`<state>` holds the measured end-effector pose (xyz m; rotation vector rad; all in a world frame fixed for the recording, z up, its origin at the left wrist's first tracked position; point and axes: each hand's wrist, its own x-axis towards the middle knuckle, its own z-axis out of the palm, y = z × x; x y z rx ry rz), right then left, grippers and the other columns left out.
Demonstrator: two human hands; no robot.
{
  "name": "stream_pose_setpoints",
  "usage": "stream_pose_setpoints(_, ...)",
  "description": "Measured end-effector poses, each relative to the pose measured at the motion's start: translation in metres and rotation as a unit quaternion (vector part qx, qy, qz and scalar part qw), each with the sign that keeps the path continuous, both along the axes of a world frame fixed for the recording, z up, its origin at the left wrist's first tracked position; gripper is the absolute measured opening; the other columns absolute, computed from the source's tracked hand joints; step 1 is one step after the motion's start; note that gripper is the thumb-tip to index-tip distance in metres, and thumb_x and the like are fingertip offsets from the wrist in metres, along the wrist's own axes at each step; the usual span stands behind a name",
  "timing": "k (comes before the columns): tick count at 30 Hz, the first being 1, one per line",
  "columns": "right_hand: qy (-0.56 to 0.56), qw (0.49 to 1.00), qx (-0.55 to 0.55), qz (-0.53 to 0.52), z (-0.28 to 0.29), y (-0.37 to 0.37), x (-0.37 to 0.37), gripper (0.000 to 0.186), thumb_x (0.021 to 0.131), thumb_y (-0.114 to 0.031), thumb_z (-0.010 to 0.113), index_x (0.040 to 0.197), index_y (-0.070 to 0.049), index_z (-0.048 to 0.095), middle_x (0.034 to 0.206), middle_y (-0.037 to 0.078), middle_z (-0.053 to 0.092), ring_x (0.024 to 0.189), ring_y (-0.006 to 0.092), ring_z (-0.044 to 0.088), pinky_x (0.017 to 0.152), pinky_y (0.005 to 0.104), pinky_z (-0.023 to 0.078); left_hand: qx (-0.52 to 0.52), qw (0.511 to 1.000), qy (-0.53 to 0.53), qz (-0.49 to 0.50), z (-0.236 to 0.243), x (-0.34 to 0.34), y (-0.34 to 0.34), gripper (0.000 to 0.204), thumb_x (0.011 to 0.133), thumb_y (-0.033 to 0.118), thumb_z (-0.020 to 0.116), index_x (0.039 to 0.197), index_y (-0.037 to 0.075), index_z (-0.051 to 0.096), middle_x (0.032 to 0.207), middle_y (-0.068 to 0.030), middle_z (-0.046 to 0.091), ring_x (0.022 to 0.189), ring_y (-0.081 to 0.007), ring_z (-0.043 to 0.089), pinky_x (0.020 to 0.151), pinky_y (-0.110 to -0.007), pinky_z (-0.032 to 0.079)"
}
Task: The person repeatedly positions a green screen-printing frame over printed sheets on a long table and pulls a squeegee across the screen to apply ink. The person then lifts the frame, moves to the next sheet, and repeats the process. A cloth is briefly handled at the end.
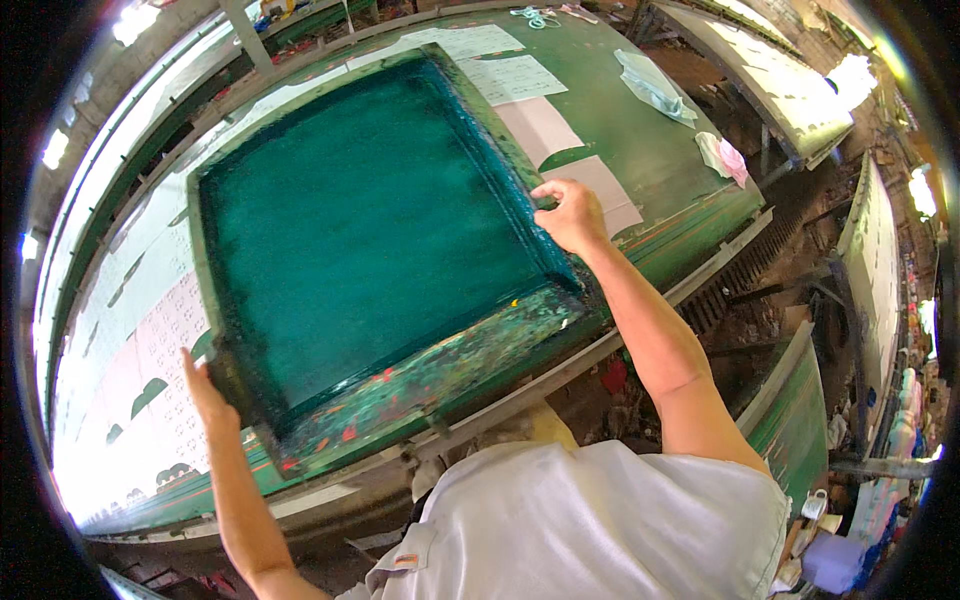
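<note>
A large screen-printing frame (470,120), its mesh covered in dark teal ink, lies at a slant over the green table. My right hand (572,216) is at the frame's right rail, its thumb and fingers closed on the edge. At the near left corner, my left hand (209,398) is beside the left rail with its fingers stretched out; whether it touches the rail is hard to tell. The near rail (440,365) is smeared with green, red and yellow paint. Pale patterned cloth pieces (165,330) lie left of the frame, and pinkish ones (590,190) lie right of it.
Crumpled light-blue cloth (655,88) and a white-and-pink cloth (724,158) rest on the green table (615,120) at the far right. A long rail (520,385) runs along its near edge. Other sloping tables (770,75) stand to the right, with a lilac container (833,562) below.
</note>
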<state>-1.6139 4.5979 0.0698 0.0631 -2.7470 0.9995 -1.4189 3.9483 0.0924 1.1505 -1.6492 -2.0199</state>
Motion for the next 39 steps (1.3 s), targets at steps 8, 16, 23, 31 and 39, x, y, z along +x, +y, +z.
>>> stream_pose_setpoints(8,-0.066,0.995,0.013,-0.077,-0.028,0.181,-0.052,0.033,0.074,-0.014,0.085,0.107,-0.013,0.086,0.115,0.015,0.084,0.109,0.0337,0.080,0.097,0.0448,0.062,0.062,0.998,0.027,-0.016,-0.064,-0.059,0.184,0.082,0.104,0.074,0.063,0.120,-0.006,0.074,0.108,-0.0133,0.076,0.093,-0.0242,0.072,0.087,-0.040,0.060)
stream_pose_setpoints(16,-0.069,0.993,-0.001,-0.092,-0.050,0.270,-0.076,0.032,0.074,-0.011,0.087,0.106,-0.012,0.085,0.107,0.014,0.082,0.101,0.0330,0.078,0.091,0.0454,0.062,-0.012,0.999,0.038,0.026,-0.077,-0.075,0.300,0.071,0.109,0.064,0.063,0.112,-0.006,0.074,0.106,-0.0129,0.075,0.092,-0.0235,0.069,0.086,-0.039,0.057)
stream_pose_setpoints(23,-0.071,0.993,0.007,-0.094,-0.064,0.300,-0.080,0.033,0.075,-0.009,0.088,0.107,-0.012,0.083,0.107,0.013,0.080,0.100,0.0326,0.076,0.090,0.0467,0.060,0.012,0.998,0.048,0.026,-0.081,-0.082,0.333,0.071,0.109,0.065,0.063,0.114,-0.006,0.071,0.107,-0.0126,0.073,0.094,-0.0240,0.069,0.087,-0.041,0.057)
stream_pose_setpoints(31,-0.068,0.996,0.004,-0.062,-0.071,0.312,-0.074,0.027,0.078,-0.008,0.088,0.104,-0.011,0.081,0.113,0.011,0.079,0.105,0.0353,0.075,0.092,0.0484,0.060,-0.078,0.995,0.000,0.065,-0.086,-0.089,0.348,0.071,0.109,0.065,0.062,0.116,-0.004,0.072,0.109,-0.0126,0.075,0.095,-0.0235,0.070,0.087,-0.040,0.058)
stream_pose_setpoints(39,-0.041,0.998,0.043,-0.027,-0.072,0.307,-0.066,0.038,0.085,-0.008,0.088,0.121,-0.010,0.074,0.124,0.012,0.077,0.118,0.0381,0.072,0.101,0.0496,0.058,-0.033,0.998,-0.033,-0.038,-0.087,-0.086,0.338,0.065,0.113,0.060,0.058,0.116,-0.003,0.074,0.102,-0.0123,0.076,0.087,-0.0246,0.072,0.080,-0.041,0.060)
